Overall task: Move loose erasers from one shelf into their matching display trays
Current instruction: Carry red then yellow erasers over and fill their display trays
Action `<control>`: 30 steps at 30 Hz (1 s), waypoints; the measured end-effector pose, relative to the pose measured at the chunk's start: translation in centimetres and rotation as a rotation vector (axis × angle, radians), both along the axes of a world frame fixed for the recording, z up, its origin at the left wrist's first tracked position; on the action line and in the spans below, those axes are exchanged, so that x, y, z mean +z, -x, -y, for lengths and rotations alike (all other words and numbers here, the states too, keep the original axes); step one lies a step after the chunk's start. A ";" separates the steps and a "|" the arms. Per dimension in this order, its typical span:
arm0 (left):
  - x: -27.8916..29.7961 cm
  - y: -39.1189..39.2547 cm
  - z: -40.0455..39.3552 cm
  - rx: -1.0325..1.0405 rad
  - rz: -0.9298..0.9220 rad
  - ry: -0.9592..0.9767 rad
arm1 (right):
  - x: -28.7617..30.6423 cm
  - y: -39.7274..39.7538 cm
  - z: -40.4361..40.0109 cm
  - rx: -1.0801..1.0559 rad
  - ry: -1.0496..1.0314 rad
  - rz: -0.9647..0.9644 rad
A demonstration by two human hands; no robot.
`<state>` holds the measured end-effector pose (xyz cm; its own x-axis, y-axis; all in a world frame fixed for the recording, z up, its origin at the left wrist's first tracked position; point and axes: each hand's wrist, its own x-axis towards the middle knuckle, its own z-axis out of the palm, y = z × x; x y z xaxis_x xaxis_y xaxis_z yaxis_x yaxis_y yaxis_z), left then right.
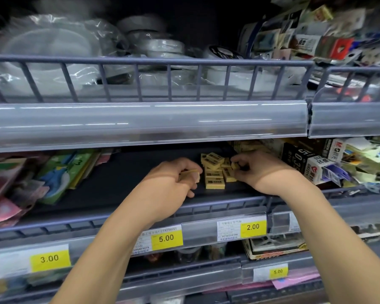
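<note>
On the dark shelf (123, 183), a pile of yellow erasers (215, 172) lies between both hands. The right hand (261, 170) pinches one eraser (234, 165) in its fingers; the left hand (173, 181) curls around another eraser (192, 175).

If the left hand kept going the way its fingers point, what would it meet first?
Probably the pile of yellow erasers: the left hand points right, toward it, with the nearest eraser just past its fingertips. Depth is unclear.

Yellow price tags (166, 238) read 3.00, 5.00, 2.00, 5.00; a box (340, 148) seemingly reads M&G.
</note>
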<state>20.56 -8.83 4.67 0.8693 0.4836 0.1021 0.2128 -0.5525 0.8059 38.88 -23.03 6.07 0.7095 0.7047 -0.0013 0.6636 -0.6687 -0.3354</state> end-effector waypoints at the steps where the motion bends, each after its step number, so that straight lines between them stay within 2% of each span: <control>1: 0.0 -0.2 0.0 0.001 0.014 0.043 | -0.1 -0.1 -0.1 -0.009 -0.020 -0.012; 5: -0.1 -0.4 0.0 0.019 0.036 0.135 | -0.4 -0.3 0.2 -0.058 -0.122 -0.047; 8: -0.2 -0.2 -0.4 0.029 0.053 0.113 | -0.3 0.2 0.9 -0.102 -0.306 -0.034; 9: -0.3 -0.2 -0.5 0.029 0.051 0.118 | -0.2 0.6 1.1 -0.093 -0.398 -0.085; 12: -0.2 0.0 -0.5 0.038 0.061 0.186 | 0.3 3.2 1.1 0.030 -0.691 -0.410; 14: -0.1 0.0 -0.3 0.025 0.072 0.193 | 0.6 4.9 0.7 0.128 -0.777 -0.540; 16: -0.2 0.0 -0.3 0.005 0.094 0.164 | 0.6 6.2 0.2 0.225 -0.797 -0.589; 19: -0.1 0.2 -0.3 -0.036 0.120 0.149 | 0.3 7.5 -0.8 0.293 -0.769 -0.463; 24: -0.5 0.4 -0.5 -0.084 0.123 0.160 | -0.4 8.1 -1.5 0.287 -0.720 -0.262; 27: -0.6 0.3 -0.6 -0.077 0.169 0.185 | -0.2 8.0 -1.2 0.315 -0.678 -0.250; 30: -0.8 0.3 -0.9 -0.079 0.205 0.220 | 0.6 6.8 -0.5 0.274 -0.720 -0.299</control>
<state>20.23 -7.94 3.85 0.8772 0.4451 0.1799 -0.0035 -0.3688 0.9295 32.09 -22.48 6.62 0.5538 0.7531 0.3551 0.5862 -0.0499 -0.8086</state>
